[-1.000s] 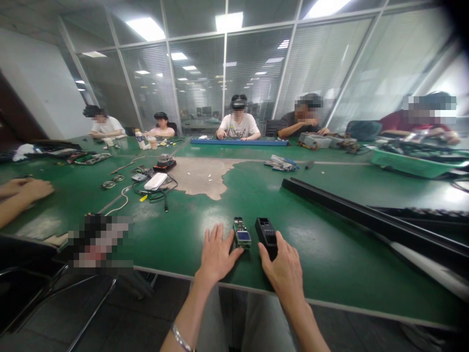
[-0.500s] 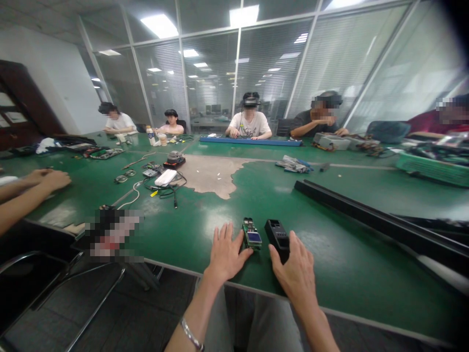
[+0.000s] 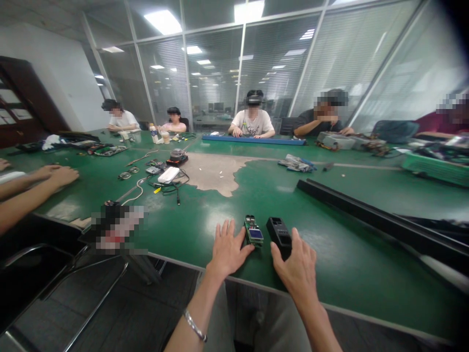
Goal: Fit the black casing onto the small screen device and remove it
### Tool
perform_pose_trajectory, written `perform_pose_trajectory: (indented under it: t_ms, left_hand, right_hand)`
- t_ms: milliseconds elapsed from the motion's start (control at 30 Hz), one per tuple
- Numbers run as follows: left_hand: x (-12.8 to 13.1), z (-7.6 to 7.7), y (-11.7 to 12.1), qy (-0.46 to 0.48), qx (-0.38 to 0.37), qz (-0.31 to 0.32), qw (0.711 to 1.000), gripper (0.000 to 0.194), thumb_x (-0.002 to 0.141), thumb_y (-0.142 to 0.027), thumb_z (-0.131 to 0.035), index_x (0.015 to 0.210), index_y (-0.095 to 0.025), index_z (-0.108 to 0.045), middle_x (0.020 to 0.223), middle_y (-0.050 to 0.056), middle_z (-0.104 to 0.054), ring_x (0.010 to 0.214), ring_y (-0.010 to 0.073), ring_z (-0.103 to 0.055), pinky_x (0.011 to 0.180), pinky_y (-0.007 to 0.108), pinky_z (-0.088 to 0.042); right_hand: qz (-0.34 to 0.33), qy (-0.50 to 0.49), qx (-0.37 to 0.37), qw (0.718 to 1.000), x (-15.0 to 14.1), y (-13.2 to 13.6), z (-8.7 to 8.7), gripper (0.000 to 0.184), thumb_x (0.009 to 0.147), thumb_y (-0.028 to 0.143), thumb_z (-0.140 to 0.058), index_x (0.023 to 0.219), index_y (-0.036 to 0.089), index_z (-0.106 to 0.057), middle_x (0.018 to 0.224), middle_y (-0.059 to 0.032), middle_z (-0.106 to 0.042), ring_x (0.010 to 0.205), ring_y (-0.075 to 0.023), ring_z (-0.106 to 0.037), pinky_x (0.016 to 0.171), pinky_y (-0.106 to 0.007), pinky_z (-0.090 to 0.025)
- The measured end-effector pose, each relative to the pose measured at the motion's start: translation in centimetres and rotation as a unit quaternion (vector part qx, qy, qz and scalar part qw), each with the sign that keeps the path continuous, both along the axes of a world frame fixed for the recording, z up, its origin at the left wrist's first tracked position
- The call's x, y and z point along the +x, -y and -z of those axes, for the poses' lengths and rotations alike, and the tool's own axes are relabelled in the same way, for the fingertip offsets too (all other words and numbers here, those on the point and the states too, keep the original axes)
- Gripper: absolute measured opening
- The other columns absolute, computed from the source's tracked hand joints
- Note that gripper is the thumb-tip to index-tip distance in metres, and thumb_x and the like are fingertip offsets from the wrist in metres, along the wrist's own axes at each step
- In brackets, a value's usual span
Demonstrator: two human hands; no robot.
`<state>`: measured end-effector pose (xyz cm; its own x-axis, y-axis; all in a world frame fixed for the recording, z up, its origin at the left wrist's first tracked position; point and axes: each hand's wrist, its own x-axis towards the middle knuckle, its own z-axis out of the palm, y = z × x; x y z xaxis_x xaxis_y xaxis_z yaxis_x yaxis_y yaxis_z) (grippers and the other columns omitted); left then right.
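A green circuit board with a small dark blue screen point(image 3: 255, 234) lies on the green table in front of me. My left hand point(image 3: 227, 252) rests flat just left of it, fingers spread, the thumb close to its lower edge. Beside the board, to the right, sits a black plastic case point(image 3: 278, 231) with rectangular cutouts. My right hand point(image 3: 298, 261) is at the case's near end, thumb on one side and fingers on the other, held apart. Whether it touches the case I cannot tell, since the hand hides part of it.
Long black rails point(image 3: 340, 205) lie to the right, a green basket point(image 3: 436, 168) behind them. Cables and a white box point(image 3: 169, 175) are left of centre, and gloves point(image 3: 296, 163) lie farther back. Several people sit around the table; another person's hands point(image 3: 64, 176) are at the left.
The camera view has shifted slightly, so the scene sits a little farther right. My hands, the board and the case keep the same places relative to one another.
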<state>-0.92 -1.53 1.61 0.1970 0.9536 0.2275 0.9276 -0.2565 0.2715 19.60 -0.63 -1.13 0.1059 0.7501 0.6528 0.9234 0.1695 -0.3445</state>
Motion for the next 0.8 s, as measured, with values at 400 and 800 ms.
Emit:
perform_pose_trajectory:
  t_ms: [400, 800]
  left_hand:
    - [0.16, -0.38, -0.01, -0.01, -0.012, 0.001, 1.0, 0.06, 0.097, -0.062, -0.029, 0.146, -0.031, -0.04, 0.159, 0.008, -0.029, 0.147, 0.0328, -0.02, 0.117, 0.059, -0.014]
    - [0.0, 0.05, -0.35, -0.003, -0.012, 0.011, 1.0, 0.059, 0.097, -0.061, -0.027, 0.146, -0.03, -0.04, 0.158, 0.009, -0.031, 0.146, 0.0333, -0.022, 0.117, 0.06, -0.015]
  right_hand:
    - [-0.002, -0.01, -0.014, 1.0, -0.17, 0.22, -0.46, 0.074, 0.09, 0.05, -0.046, 0.147, 0.005, -0.032, 0.116, -0.0222, -0.058, 0.103, -0.0333, -0.053, 0.091, -0.05, -0.042]
    - [0.013, -0.002, -0.026, 1.0, -0.1, 0.01, -0.17, 0.069, 0.092, 0.048, -0.044, 0.146, 0.006, -0.035, 0.12, -0.0218, -0.06, 0.103, -0.033, -0.055, 0.09, -0.049, -0.045]
